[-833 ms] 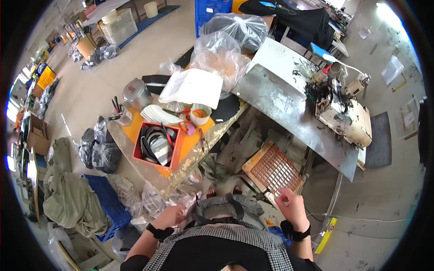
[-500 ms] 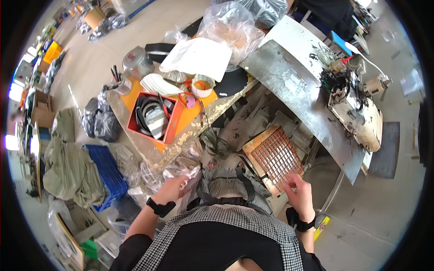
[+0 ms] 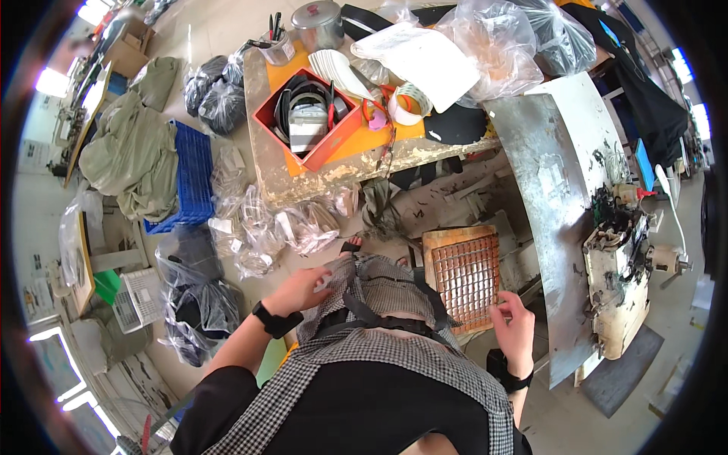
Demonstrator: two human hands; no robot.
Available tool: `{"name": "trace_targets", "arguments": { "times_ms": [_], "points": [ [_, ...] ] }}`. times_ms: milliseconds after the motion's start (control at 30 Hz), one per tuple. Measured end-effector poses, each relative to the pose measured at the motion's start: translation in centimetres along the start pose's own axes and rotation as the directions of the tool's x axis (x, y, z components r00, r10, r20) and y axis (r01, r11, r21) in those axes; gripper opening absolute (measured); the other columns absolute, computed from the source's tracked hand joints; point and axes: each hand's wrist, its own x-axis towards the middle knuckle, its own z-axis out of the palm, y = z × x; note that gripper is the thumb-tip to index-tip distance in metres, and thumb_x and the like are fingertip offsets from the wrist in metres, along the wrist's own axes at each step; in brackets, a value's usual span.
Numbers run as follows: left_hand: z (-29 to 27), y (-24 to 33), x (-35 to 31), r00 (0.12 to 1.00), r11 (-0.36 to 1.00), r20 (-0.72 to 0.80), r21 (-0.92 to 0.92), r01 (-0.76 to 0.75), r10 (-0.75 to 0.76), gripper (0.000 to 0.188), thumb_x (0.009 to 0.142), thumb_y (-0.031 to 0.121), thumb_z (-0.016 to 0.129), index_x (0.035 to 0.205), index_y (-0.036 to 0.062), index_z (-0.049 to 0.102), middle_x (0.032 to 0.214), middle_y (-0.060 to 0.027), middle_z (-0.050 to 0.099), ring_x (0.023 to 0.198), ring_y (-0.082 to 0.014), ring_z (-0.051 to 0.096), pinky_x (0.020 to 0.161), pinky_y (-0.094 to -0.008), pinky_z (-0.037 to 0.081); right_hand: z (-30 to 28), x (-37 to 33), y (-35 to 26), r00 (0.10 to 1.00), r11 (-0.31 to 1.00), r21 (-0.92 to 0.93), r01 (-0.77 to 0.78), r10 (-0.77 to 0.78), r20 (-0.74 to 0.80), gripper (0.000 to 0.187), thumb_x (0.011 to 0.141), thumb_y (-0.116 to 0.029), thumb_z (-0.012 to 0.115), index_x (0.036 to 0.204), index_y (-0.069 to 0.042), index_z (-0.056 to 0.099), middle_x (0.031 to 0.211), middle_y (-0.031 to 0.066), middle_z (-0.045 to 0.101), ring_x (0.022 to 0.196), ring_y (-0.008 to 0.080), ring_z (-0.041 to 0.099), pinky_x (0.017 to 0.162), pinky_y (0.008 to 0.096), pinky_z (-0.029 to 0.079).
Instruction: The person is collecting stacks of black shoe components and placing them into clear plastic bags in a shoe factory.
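I am seated in a checked apron (image 3: 364, 292). My left hand (image 3: 299, 292) is over the left side of my lap, its fingers curled closed. Something small and pale shows at its fingertips; its kind I cannot make out. My right hand (image 3: 514, 326) hovers by the right edge of a wooden-framed seat with a brown beaded cover (image 3: 464, 277). Its thumb and fingertips are drawn together, and whether anything small is between them cannot be seen. Both wrists wear black bands.
Ahead stands a worn table (image 3: 341, 186) bearing a red box (image 3: 318, 155) of straps and tools, and a tape roll (image 3: 409, 105). A metal-topped bench (image 3: 542, 197) with a sewing machine (image 3: 618, 280) is at right. Plastic bags (image 3: 307, 227) and a blue crate (image 3: 193, 174) lie left.
My view has turned to the left, so table and bench sit further right. Both hands stay near my lap and the beaded seat, fingers still curled.
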Motion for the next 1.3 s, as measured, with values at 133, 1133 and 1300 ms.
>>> {"name": "trace_targets", "arguments": {
  "times_ms": [133,1133,1300],
  "points": [
    [0.4,0.5,-1.2,0.986,0.986,0.003,-0.028,0.164,-0.164,0.038,0.079,0.021,0.069,0.111,0.0037,0.057,0.089,-0.0165,0.065,0.081,-0.0312,0.064,0.072,-0.0382,0.05,0.2,0.9,0.4,0.999,0.999,0.007,0.033,-0.033,0.015,0.028,0.079,-0.004,0.065,0.106,0.001,0.059,0.072,0.0109,0.066,0.065,0.0167,0.065,0.061,0.0276,0.05],
    [-1.1,-3.0,-0.7,0.992,0.991,-0.054,0.075,-0.112,0.116,0.032,0.082,0.022,0.067,0.106,0.0031,0.057,0.079,-0.0178,0.064,0.072,-0.0322,0.063,0.066,-0.0375,0.051,3.7,-1.1,-2.6,0.996,0.996,-0.043,0.083,-0.084,-0.015,0.031,0.078,-0.014,0.068,0.106,-0.004,0.06,0.071,0.0114,0.067,0.066,0.0289,0.066,0.061,0.0375,0.05],
    [-1.8,-2.3,0.1,0.99,0.985,0.001,0.101,-0.142,0.142,0.035,0.08,0.022,0.069,0.107,0.0031,0.057,0.081,-0.016,0.065,0.074,-0.0316,0.064,0.067,-0.0373,0.052,3.9,-1.9,-2.4,0.998,0.999,-0.018,0.05,-0.05,-0.034,0.031,0.079,-0.014,0.067,0.108,-0.005,0.06,0.073,0.0118,0.067,0.07,0.0292,0.067,0.062,0.0372,0.051]
  ]
}}
